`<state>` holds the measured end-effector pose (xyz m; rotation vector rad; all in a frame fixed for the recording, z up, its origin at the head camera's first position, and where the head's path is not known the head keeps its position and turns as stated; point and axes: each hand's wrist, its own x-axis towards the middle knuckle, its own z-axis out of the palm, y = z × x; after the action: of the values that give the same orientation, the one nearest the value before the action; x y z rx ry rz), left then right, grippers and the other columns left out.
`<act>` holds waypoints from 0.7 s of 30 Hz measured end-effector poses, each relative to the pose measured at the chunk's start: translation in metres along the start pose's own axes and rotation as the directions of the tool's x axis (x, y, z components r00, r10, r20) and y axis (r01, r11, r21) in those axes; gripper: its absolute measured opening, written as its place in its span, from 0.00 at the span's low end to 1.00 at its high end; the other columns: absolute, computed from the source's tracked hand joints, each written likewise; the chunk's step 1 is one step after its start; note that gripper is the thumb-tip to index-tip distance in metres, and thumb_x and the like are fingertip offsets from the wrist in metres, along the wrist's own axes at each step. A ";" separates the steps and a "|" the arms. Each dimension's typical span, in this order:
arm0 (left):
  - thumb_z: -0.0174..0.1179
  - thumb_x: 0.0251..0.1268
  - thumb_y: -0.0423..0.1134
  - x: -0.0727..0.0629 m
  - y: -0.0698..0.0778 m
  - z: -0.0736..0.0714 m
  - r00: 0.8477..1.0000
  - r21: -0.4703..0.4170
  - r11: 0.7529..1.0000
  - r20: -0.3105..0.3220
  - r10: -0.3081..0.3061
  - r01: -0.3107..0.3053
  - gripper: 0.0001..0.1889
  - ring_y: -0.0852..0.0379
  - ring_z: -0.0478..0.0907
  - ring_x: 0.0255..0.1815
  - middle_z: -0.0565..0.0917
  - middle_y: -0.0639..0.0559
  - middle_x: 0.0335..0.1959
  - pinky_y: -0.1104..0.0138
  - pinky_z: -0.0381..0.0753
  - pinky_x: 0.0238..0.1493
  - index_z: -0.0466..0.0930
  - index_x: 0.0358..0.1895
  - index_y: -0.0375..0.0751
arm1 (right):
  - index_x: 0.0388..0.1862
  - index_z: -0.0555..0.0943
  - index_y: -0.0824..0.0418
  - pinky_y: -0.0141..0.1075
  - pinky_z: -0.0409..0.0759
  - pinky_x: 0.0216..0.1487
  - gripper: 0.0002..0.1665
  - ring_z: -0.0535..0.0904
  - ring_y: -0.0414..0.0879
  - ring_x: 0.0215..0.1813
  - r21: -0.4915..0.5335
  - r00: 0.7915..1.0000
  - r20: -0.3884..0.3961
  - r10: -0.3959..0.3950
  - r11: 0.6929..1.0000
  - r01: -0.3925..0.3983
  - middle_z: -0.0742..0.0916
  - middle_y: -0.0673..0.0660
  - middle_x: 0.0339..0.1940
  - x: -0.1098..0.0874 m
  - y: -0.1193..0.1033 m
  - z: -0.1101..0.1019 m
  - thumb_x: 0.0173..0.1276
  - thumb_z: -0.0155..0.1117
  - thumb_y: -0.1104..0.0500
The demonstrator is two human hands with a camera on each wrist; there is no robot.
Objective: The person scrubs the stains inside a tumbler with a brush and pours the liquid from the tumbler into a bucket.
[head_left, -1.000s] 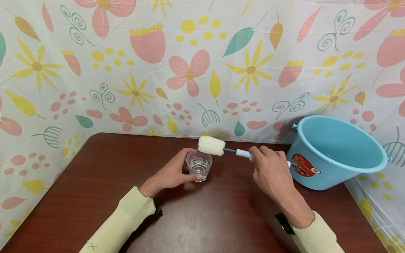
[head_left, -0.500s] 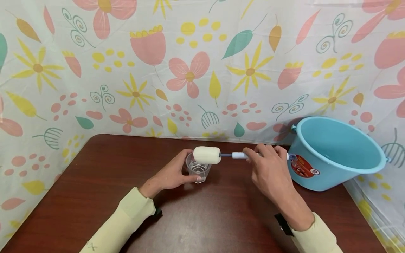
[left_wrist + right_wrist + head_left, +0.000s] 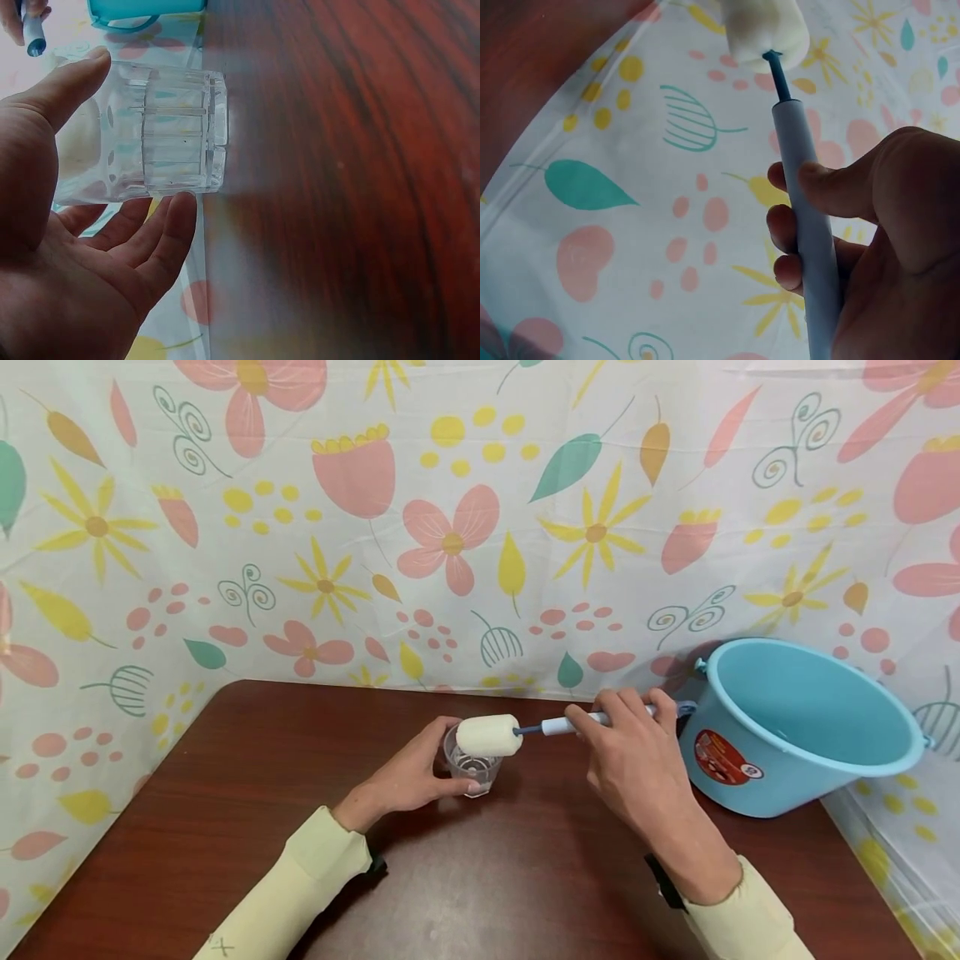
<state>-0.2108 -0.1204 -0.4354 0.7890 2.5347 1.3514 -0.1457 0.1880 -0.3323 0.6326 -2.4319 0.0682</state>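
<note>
My left hand (image 3: 401, 781) holds a clear faceted drinking glass (image 3: 477, 777) near the middle of the table, thumb on one side and fingers on the other. In the left wrist view the glass (image 3: 176, 131) has its base close to the tabletop. My right hand (image 3: 637, 764) grips the pale blue handle (image 3: 808, 210) of a sponge bottle brush, with fingers wrapped round it. The brush's white sponge head (image 3: 487, 737) lies nearly level at the glass's mouth, overlapping the rim. Through the glass wall in the left wrist view, the pale sponge (image 3: 79, 139) shows.
A light blue bucket (image 3: 731, 727) with a red label stands at the right rear of the dark wooden table (image 3: 247, 760), just beyond my right hand. A flower-printed curtain (image 3: 450, 460) hangs behind the table and along its sides.
The sponge head has come down and slightly left, from above the rim to the glass's mouth. The handle end now tilts up to the right. My left hand and the glass stay nearly still.
</note>
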 end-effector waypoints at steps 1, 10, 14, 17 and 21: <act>0.79 0.62 0.52 0.000 0.000 0.000 1.000 -0.002 1.000 0.000 0.002 -0.002 0.46 0.56 0.75 0.63 0.74 0.52 0.67 0.56 0.80 0.59 0.61 0.77 0.47 | 0.53 0.88 0.58 0.61 0.61 0.60 0.25 0.74 0.60 0.49 -0.008 1.000 -0.002 -0.012 1.000 0.012 0.82 0.63 0.41 0.001 0.000 0.000 0.54 0.72 0.69; 0.79 0.61 0.53 -0.002 0.002 0.000 1.000 0.018 1.000 -0.011 -0.010 0.010 0.46 0.58 0.74 0.64 0.74 0.54 0.67 0.57 0.78 0.62 0.62 0.77 0.48 | 0.48 0.87 0.61 0.58 0.63 0.59 0.19 0.74 0.58 0.45 -0.114 0.985 -0.045 -0.167 0.980 0.161 0.81 0.63 0.38 0.016 -0.006 -0.006 0.56 0.68 0.69; 0.79 0.61 0.53 -0.001 0.001 0.002 1.000 0.019 1.000 -0.009 -0.006 0.006 0.45 0.59 0.73 0.65 0.73 0.57 0.67 0.57 0.76 0.64 0.62 0.76 0.50 | 0.44 0.85 0.61 0.56 0.63 0.59 0.17 0.73 0.58 0.45 -0.149 0.978 -0.052 -0.203 0.970 0.194 0.80 0.63 0.37 0.021 -0.009 -0.006 0.54 0.68 0.68; 0.79 0.61 0.51 0.000 0.000 0.003 1.000 -0.001 1.000 -0.008 0.007 -0.007 0.44 0.59 0.73 0.66 0.73 0.57 0.68 0.56 0.76 0.66 0.62 0.76 0.50 | 0.44 0.85 0.62 0.56 0.62 0.60 0.17 0.73 0.58 0.46 -0.162 0.975 -0.045 -0.217 0.965 0.207 0.80 0.63 0.38 0.024 -0.011 -0.006 0.53 0.69 0.67; 0.80 0.61 0.50 0.001 0.000 0.004 1.000 -0.018 1.000 -0.009 0.015 -0.015 0.44 0.60 0.74 0.65 0.73 0.57 0.68 0.56 0.76 0.66 0.63 0.76 0.50 | 0.45 0.86 0.61 0.56 0.62 0.63 0.19 0.73 0.58 0.48 -0.194 0.972 -0.019 -0.234 0.955 0.226 0.81 0.63 0.39 0.026 -0.015 -0.005 0.52 0.71 0.63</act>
<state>-0.2099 -0.1171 -0.4373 0.8025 2.5245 1.3835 -0.1543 0.1650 -0.3146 0.8121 -2.2725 -0.2418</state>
